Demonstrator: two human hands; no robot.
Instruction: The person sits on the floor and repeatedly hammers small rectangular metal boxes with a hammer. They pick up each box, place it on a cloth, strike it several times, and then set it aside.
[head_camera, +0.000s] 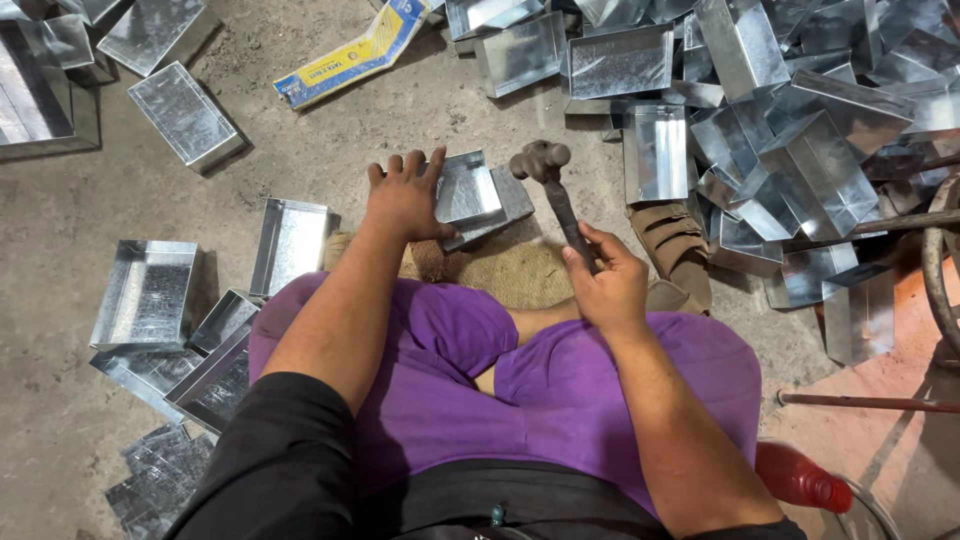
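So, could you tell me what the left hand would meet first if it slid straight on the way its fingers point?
The left hand points up the picture, away from the person. Ahead looks like bare floor, then probably the blue-and-yellow package, though depth is unclear.

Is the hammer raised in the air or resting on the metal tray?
Raised. The right hand grips the hammer by its handle, head tilted up beside the metal tray that the left hand steadies.

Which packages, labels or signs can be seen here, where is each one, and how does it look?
Flat carton: on the floor at top centre, beyond the left hand; long, lying aslant, yellow and blue with print.
Red bottle: bottom right on the floor; no label can be made out.
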